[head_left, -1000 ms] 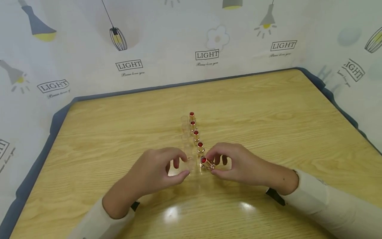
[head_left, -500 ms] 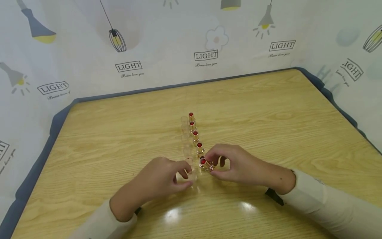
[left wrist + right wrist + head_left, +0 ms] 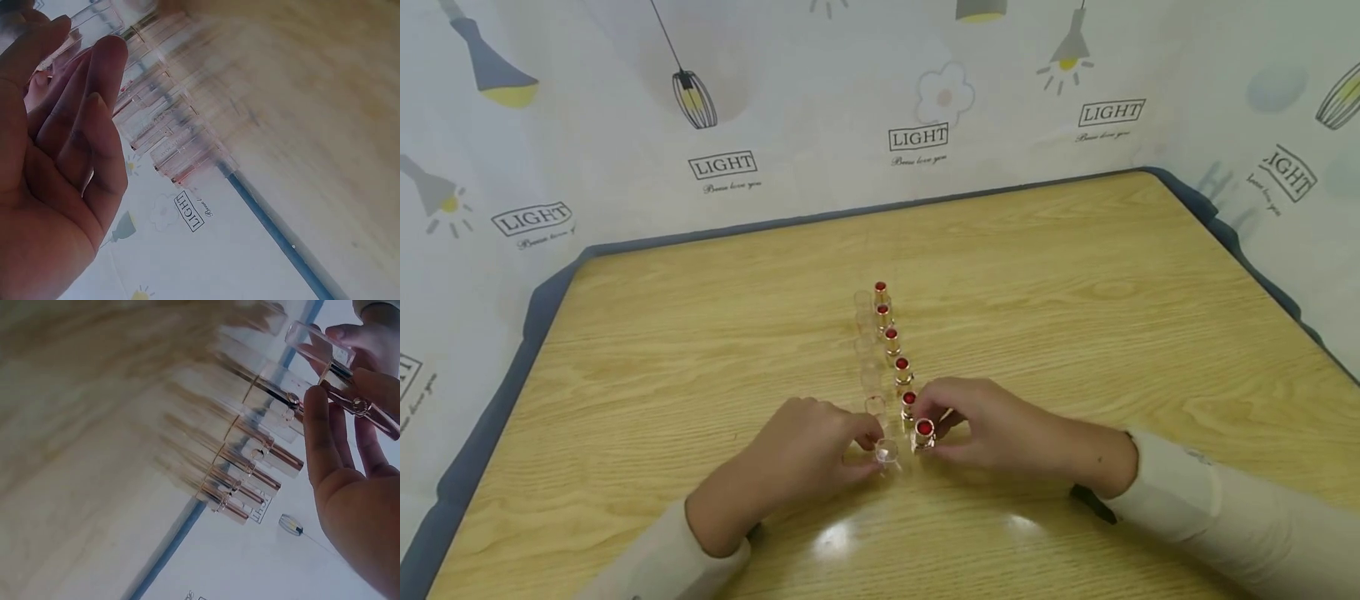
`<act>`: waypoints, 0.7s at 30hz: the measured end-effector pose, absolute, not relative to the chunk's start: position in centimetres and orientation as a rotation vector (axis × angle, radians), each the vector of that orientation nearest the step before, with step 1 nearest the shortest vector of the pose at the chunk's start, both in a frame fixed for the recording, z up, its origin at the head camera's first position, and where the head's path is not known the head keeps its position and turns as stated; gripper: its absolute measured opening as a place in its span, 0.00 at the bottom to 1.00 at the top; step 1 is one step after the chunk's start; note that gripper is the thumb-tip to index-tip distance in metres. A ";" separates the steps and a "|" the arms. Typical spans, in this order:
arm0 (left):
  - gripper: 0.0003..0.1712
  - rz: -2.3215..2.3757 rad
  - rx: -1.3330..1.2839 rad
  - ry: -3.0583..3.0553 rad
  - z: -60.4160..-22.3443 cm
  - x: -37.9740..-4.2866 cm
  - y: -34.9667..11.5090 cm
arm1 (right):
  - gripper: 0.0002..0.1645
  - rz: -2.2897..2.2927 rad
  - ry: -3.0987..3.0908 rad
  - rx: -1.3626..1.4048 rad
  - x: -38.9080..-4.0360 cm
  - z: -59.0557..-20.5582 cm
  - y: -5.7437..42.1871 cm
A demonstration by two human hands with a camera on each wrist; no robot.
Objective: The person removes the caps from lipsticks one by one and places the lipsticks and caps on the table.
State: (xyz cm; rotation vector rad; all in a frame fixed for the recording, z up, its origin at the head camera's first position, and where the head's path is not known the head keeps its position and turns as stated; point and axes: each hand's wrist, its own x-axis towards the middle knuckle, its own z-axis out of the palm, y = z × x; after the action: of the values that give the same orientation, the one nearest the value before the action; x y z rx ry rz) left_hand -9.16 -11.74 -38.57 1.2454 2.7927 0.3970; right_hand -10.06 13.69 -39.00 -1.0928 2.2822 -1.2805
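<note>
My right hand point(image 3: 977, 421) pinches a gold lipstick tube point(image 3: 924, 435) with a red top, upright at the near end of a row. In the right wrist view, thumb and fingers grip this tube point(image 3: 357, 403) along its sides. My left hand point(image 3: 808, 446) holds a clear cap point(image 3: 887, 451) between thumb and fingers, just left of that tube. Several matching lipstick tubes point(image 3: 902, 367) stand in a line running away from me. Alongside them, on the left, stands a line of clear caps point(image 3: 871, 379); the left wrist view shows these caps point(image 3: 156, 119) beyond the fingers.
The wooden table point(image 3: 700, 333) has a blue-grey edge point(image 3: 752, 225) along its back and sides. Behind it hangs a white printed cloth point(image 3: 820, 108) with lamps and lettering. Bright light reflections lie on the table near the front.
My left hand has come toward me and slightly right, bringing the clear cap to the near end of its row. The right hand has also come nearer, and its tilted lipstick tube is now upright.
</note>
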 end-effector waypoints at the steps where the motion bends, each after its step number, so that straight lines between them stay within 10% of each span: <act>1: 0.09 0.390 1.241 2.796 -38.6 -9.2 -11.8 | 0.14 -1.268 2.276 -1.088 -10.0 -39.0 13.6; 21: 0.10 0.361 1.209 2.808 -38.4 -9.3 -11.9 | 0.11 -0.767 2.613 -1.138 -9.6 -39.3 12.3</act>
State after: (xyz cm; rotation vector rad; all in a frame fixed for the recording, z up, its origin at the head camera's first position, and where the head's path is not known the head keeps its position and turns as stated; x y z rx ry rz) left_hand -9.33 -11.95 -38.41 1.2092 2.8077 0.3609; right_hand -9.55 12.29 -39.29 -1.1384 2.6126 -0.7672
